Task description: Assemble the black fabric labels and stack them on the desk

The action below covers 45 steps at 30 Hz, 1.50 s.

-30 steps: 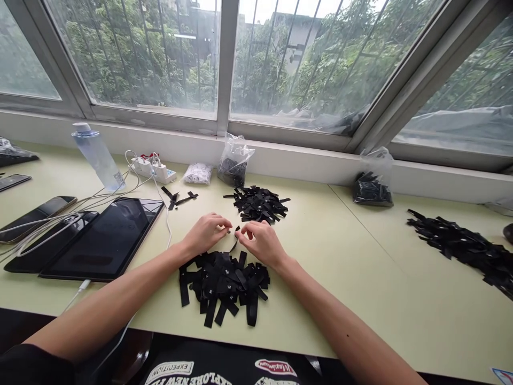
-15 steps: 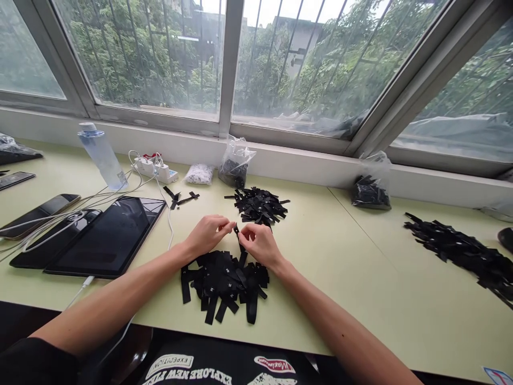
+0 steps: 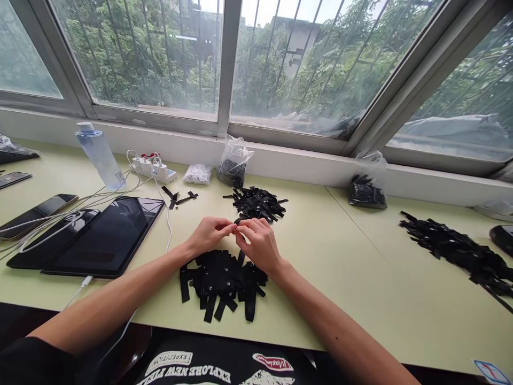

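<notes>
My left hand (image 3: 211, 235) and my right hand (image 3: 259, 243) meet fingertip to fingertip above the middle of the table. Between them they pinch a small black fabric strip (image 3: 239, 220), mostly hidden by the fingers. Just below the hands lies a pile of black fabric strips (image 3: 220, 278), several with a small white "M" mark. A second heap of black strips (image 3: 256, 202) sits just beyond my fingers. A few loose strips (image 3: 175, 198) lie to the left of that heap.
Left stand a tablet (image 3: 108, 235), a phone (image 3: 40, 214), a water bottle (image 3: 100, 158), and a power strip (image 3: 154, 168) with trailing cables. Along the sill are a white-filled bag (image 3: 197, 174) and clear bags of black pieces (image 3: 232, 170), (image 3: 367, 190). Another strip pile (image 3: 457, 251) lies right.
My fingertips have come together around the strip, the right fingers turning over it, so less of it shows. The piles have not been moved.
</notes>
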Tool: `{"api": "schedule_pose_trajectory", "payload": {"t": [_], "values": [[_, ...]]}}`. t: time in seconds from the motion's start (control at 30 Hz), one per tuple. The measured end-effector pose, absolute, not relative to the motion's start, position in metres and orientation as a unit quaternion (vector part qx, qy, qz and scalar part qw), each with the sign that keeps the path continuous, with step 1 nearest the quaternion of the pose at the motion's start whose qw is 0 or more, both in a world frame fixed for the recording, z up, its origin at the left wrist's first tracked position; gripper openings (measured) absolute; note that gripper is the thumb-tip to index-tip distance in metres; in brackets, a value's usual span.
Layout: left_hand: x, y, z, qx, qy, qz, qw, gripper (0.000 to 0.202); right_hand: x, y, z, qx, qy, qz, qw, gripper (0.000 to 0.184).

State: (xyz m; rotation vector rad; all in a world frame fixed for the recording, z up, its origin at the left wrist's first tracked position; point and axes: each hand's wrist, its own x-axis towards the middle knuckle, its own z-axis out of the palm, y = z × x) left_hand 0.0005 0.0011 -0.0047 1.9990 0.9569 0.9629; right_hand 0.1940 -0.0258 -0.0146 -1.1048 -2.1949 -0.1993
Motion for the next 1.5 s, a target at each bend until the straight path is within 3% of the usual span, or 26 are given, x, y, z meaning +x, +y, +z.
{"api": "schedule_pose_trajectory", "payload": {"t": [0.27, 0.6, 0.87, 1.23, 1.5], "values": [[0.001, -0.004, 0.003, 0.756, 0.327, 0.378, 0.424, 0.034, 0.197, -0.023, -0.015, -0.419, -0.833, -0.067, 0.354, 0.02], [-0.002, 0.007, -0.007, 0.755, 0.342, 0.389, 0.402, 0.034, 0.204, -0.018, -0.007, -0.412, -0.795, 0.165, 0.413, 0.02], [-0.005, 0.014, -0.015, 0.723, 0.363, 0.431, 0.399, 0.025, 0.215, -0.001, -0.028, -0.428, -0.84, 0.119, 0.312, 0.017], [-0.005, 0.015, -0.012, 0.692, 0.373, 0.433, 0.441, 0.033, 0.213, 0.002, -0.028, -0.428, -0.831, 0.156, 0.32, 0.013], [-0.004, 0.015, -0.013, 0.669, 0.362, 0.429, 0.487, 0.032, 0.203, -0.015, -0.01, -0.428, -0.765, 0.202, 0.437, 0.017]]}}
